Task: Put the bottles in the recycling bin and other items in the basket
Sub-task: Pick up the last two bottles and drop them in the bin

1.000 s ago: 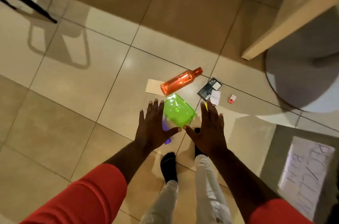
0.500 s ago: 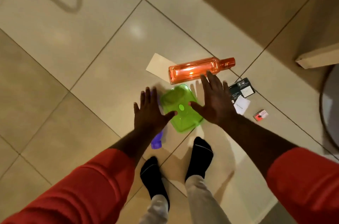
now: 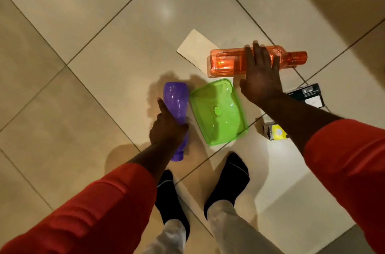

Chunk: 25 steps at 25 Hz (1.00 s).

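Observation:
An orange bottle point(image 3: 225, 63) lies on its side on the tiled floor, neck pointing right. My right hand point(image 3: 260, 74) is spread flat over its middle, fingers apart, not closed round it. A purple bottle point(image 3: 176, 99) lies on the floor to the left, base pointing away from me. My left hand point(image 3: 166, 128) is wrapped round its narrow lower part. Between the two bottles sits a green plastic container point(image 3: 218, 114) with its lid on.
A beige paper sheet point(image 3: 193, 49) lies partly under the orange bottle. A black box point(image 3: 308, 95) and a small white-and-yellow carton point(image 3: 275, 132) lie to the right, partly behind my right forearm. My socked feet point(image 3: 227, 181) stand just below the container.
My left hand dropped onto the purple bottle and closed round it. My right hand moved up from the green container to rest over the orange bottle. The view has come closer to the floor.

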### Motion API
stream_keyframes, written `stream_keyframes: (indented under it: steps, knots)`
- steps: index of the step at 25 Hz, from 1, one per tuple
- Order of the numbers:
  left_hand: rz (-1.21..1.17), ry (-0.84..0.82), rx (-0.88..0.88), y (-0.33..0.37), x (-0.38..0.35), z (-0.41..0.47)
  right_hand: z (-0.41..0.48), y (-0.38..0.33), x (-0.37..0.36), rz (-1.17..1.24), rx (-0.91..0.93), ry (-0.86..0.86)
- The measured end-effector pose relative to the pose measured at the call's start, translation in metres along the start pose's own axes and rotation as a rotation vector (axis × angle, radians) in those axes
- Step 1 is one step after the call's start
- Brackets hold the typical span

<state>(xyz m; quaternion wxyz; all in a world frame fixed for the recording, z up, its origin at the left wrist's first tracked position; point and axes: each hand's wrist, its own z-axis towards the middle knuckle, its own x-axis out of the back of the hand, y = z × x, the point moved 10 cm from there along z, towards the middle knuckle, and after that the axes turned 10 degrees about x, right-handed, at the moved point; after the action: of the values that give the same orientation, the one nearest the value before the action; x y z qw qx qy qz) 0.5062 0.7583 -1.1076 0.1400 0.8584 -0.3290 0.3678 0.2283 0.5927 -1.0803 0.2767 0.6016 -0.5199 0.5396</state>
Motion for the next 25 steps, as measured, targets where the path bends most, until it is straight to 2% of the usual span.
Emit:
stream_keyframes:
  steps: [3,8,13,19,25]
  knots:
    - [-0.024,-0.029,0.030,0.001,0.000,0.004,0.015,0.009,-0.001,-0.057,-0.042,-0.045]
    - [-0.067,-0.009,-0.028,0.007,0.025,-0.006,0.017,0.000,0.025,-0.152,-0.030,0.026]
    - [-0.106,-0.053,-0.085,0.021,0.087,-0.050,-0.029,-0.032,0.100,-0.013,-0.109,0.095]
    - [-0.149,-0.069,-0.200,0.039,0.193,-0.146,-0.128,-0.090,0.216,0.156,-0.341,0.224]
    - [-0.225,-0.156,-0.428,0.039,0.247,-0.249,-0.234,-0.140,0.283,0.419,-0.572,0.366]
